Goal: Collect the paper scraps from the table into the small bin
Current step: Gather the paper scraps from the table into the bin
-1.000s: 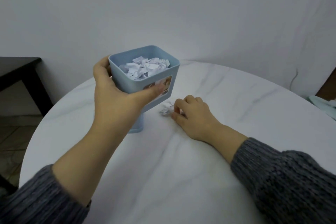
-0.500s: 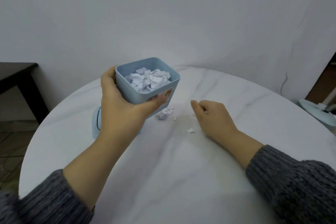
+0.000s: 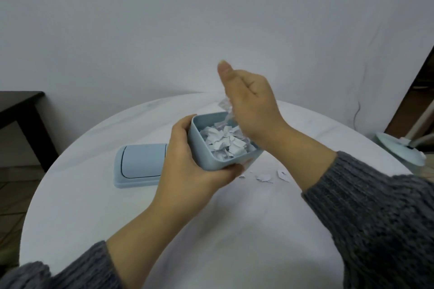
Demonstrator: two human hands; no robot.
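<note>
My left hand (image 3: 185, 166) grips the small light-blue bin (image 3: 202, 148) by its near wall and holds it tilted just above the round white table (image 3: 234, 230). White paper scraps (image 3: 225, 143) fill the bin. My right hand (image 3: 251, 105) hovers over the bin's far right corner, thumb pointing up and fingers turned away. Blurred scraps (image 3: 225, 108) are falling from it toward the bin. A few loose scraps (image 3: 264, 177) lie on the table just right of the bin, under my right forearm.
The bin's light-blue lid (image 3: 141, 164) lies flat on the table to the left of my left hand. A dark side table (image 3: 18, 103) stands at the far left. A pale lamp base (image 3: 399, 148) sits beyond the table's right edge.
My right hand has lifted off the table to above the bin and is dropping scraps into it. My left hand has brought the bin lower and to the right, uncovering the lid.
</note>
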